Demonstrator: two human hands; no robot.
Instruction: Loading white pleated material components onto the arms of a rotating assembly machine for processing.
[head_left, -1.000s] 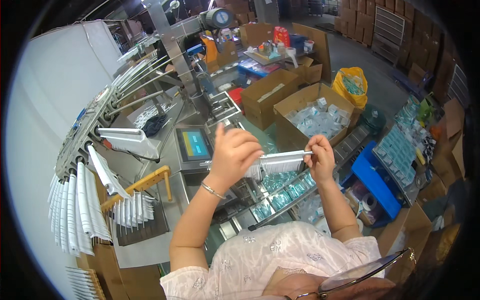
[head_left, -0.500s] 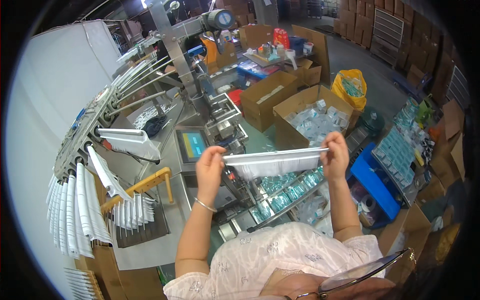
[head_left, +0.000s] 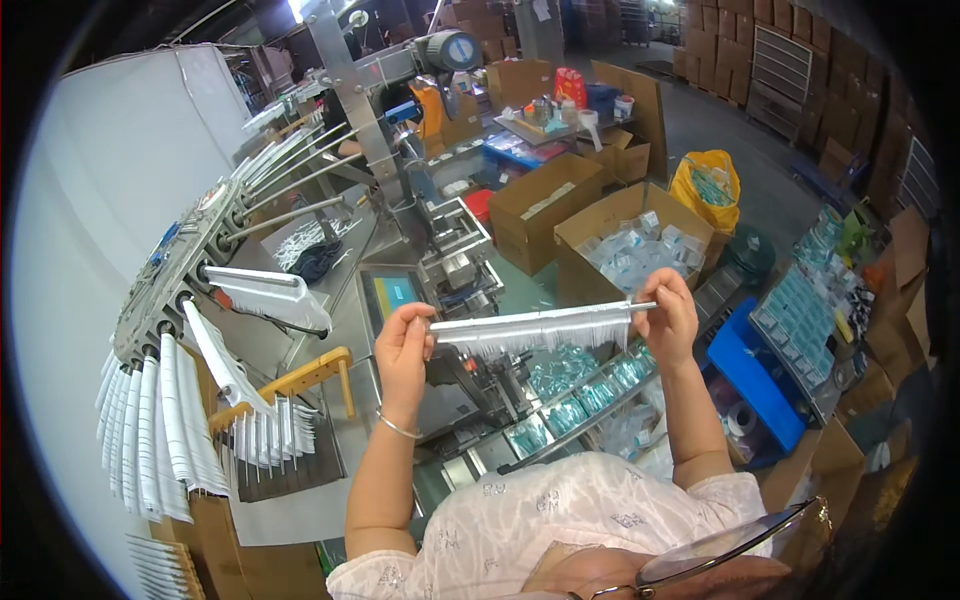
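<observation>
A thin metal rod hung with fine white strands stretches nearly level in front of my chest. My left hand pinches its left end. At the other end my right hand grips the rod, where a short bare length of metal shows. The strands hang down between my hands like a fringe. Left of me, similar white-covered rods stick out from a round metal rack. More of them stand in a dark tray near a yellow handle-shaped bar.
Beyond my hands stands a metal machine with a small screen. A channel holding teal packets runs below the rod. Cardboard boxes, one full of clear packages, a yellow bag and a blue bin stand ahead and right.
My left hand has moved slightly left and down. A bare metal end of the rod now shows at my right hand, and the white strands hang in a thinner-looking fringe.
</observation>
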